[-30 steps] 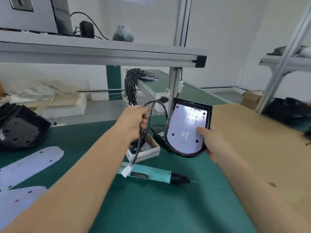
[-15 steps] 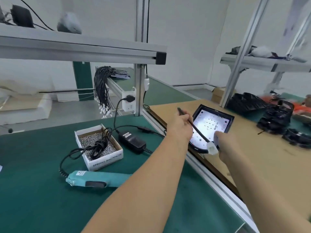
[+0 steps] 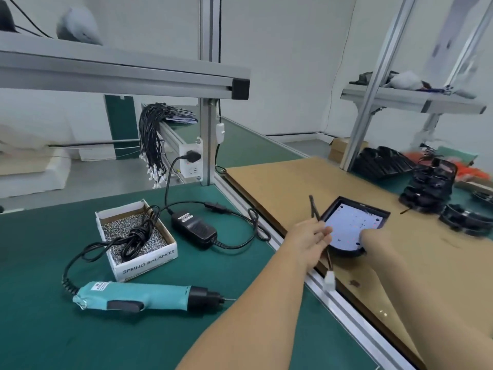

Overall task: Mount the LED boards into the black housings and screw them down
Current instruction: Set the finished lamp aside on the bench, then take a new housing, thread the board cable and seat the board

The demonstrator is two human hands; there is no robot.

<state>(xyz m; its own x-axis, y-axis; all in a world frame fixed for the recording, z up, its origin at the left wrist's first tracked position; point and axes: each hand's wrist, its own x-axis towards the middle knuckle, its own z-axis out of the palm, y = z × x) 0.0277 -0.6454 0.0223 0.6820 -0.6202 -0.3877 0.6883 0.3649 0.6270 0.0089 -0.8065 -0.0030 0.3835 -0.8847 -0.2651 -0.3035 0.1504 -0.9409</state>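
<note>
A black housing (image 3: 354,206) with a white LED board (image 3: 349,225) seated in it lies on the brown cardboard sheet (image 3: 306,182) to the right. My right hand (image 3: 376,240) grips the housing's rounded near edge. My left hand (image 3: 309,240) holds a black cable (image 3: 313,208) beside the housing; the cable's white connector (image 3: 330,280) hangs below the hand over the aluminium rail. A teal electric screwdriver (image 3: 141,296) lies on the green mat. An open white box of screws (image 3: 136,236) stands behind it.
A black power adapter (image 3: 193,228) with its cord lies by the box, plugged into a socket (image 3: 190,160) on the post. A bundle of black cables (image 3: 153,137) hangs at the back. Stacks of black housings (image 3: 426,188) stand at far right. An aluminium shelf (image 3: 120,70) runs overhead.
The housing went from upright on the green mat to flat on the cardboard at right, my right hand still on it. My left hand carried the cable across; its connector now hangs lower.
</note>
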